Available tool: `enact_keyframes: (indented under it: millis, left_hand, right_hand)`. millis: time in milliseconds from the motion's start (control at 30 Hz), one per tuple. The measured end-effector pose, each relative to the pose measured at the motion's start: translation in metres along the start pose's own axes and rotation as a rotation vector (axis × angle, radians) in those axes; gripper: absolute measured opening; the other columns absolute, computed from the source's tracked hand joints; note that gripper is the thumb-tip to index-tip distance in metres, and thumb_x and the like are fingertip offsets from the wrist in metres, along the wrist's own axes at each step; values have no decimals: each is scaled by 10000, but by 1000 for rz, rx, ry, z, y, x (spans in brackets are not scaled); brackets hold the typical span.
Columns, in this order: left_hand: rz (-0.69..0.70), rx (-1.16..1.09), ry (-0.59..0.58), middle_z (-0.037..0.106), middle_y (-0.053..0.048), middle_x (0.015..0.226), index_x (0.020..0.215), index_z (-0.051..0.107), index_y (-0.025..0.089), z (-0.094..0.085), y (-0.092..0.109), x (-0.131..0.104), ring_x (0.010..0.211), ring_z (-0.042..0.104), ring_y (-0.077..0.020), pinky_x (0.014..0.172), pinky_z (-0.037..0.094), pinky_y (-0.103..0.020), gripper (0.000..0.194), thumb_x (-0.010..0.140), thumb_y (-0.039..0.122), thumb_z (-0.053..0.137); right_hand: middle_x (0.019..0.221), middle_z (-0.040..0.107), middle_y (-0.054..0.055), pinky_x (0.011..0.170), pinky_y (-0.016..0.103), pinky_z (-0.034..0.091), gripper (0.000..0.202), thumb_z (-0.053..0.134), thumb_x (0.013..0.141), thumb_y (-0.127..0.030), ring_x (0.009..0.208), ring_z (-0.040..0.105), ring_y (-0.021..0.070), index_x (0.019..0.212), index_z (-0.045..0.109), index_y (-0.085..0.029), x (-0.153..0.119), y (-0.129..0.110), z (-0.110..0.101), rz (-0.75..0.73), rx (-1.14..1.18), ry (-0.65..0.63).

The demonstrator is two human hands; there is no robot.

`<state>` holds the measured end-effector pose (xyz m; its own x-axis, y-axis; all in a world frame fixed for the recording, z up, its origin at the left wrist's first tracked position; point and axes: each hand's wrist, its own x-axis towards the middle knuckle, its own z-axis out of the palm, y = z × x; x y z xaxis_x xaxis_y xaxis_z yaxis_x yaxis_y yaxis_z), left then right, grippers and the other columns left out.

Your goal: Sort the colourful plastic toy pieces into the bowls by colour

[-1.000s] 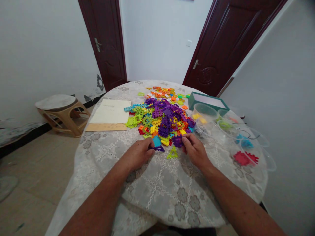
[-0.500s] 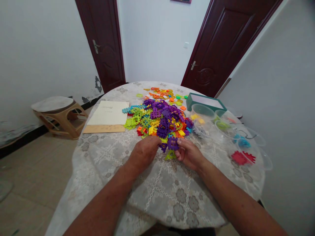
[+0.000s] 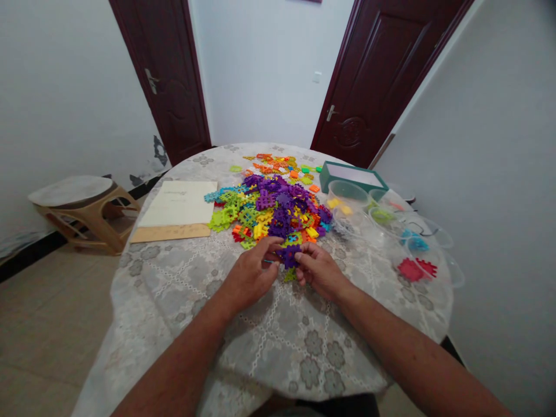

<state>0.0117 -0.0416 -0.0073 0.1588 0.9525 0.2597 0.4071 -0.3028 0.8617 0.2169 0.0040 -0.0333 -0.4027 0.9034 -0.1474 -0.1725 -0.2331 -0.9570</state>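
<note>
A heap of plastic pieces [image 3: 278, 202] in purple, green, yellow, orange and blue lies on the patterned tablecloth [image 3: 278, 341]. At its near edge my right hand [image 3: 318, 267] pinches a purple piece [image 3: 288, 256] between thumb and fingers. My left hand [image 3: 254, 271] is just left of that piece, thumb and fingers apart, with the fingertips close to its edge. Below the purple piece a green piece [image 3: 290, 274] rests on the cloth.
Clear tubs holding yellow, green, blue and red pieces [image 3: 410, 269] stand on the right, in front of a green box [image 3: 354, 179]. A paper sheet [image 3: 176, 204] with a brown strip [image 3: 169, 233] lies left. Beyond the table is a stool [image 3: 82, 205].
My left hand has opened from a closed grip near the pile. The purple piece in my right hand has moved left, closer to my left hand. The whole view has shifted slightly.
</note>
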Motion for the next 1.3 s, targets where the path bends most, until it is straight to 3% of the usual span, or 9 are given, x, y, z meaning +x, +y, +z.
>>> enact_keyframes:
  millis: [100,233,333,433,533,633,1000,1133,1300]
  left_hand:
    - [-188,-206,-54,740,-122,1223,1429,537,206,1,1,2,1004,745,-235,867,609,-383,578,884,338,677]
    - [-251,-231,-107,782,-83,1079,1200,707,196,-1,-1,8,923,753,-238,792,627,-357,398,885,437,671]
    - [-320,-274,-12,772,-91,1150,1194,715,186,-7,-2,11,934,757,-251,752,652,-364,448,853,476,697]
    - [-389,-334,153,759,-100,1203,1205,704,181,-13,-6,13,1009,752,-272,757,674,-385,476,825,466,730]
    - [-430,-384,238,754,-91,1218,1206,698,196,-14,-14,15,1025,754,-267,775,684,-397,425,845,420,716]
    - [-437,-390,247,750,-95,1224,1205,691,196,-11,-18,15,1021,755,-265,779,686,-396,414,858,419,706]
    - [-439,-379,155,754,-107,1142,1189,696,159,3,-10,15,1009,733,-248,759,665,-365,405,858,392,708]
    - [-437,-391,104,748,-119,1143,1190,700,155,7,-15,15,1003,726,-250,726,663,-353,412,851,389,716]
    - [-459,-386,144,742,-130,1159,1193,709,167,4,-18,15,991,731,-264,688,668,-355,448,823,418,747]
  right_hand:
    - [718,620,-76,411,200,491,345,768,841,-407,453,563,92,992,505,-244,-1,5,3,-114,-109,8]
    - [956,621,-46,438,212,483,336,702,894,-366,492,562,72,1139,489,-282,-5,5,5,-215,-240,-48]
    - [1030,634,-11,528,233,487,402,618,953,-316,578,567,91,1319,453,-304,-10,-7,-2,-338,-513,-47]
    - [1112,642,41,714,286,504,337,615,945,-251,778,605,141,1275,545,-266,-17,-27,-14,-467,-1025,-166]
    - [1187,597,85,790,325,489,308,665,914,-286,925,602,201,1213,615,-231,-23,-40,-21,-434,-1432,-311]
    - [1187,570,92,757,321,476,322,648,933,-336,886,590,199,1233,617,-225,-26,-42,-21,-355,-1586,-312]
    - [1044,612,104,746,294,456,113,538,957,-212,888,576,194,989,637,-167,-21,-36,-22,-503,-1559,-388]
    - [926,659,72,781,295,460,144,503,996,-193,864,603,185,957,641,-182,-16,-44,-29,-603,-1350,-274]
    - [821,695,25,707,266,464,235,507,1048,-327,743,631,153,990,696,-201,-20,-80,-62,-545,-1148,-32]
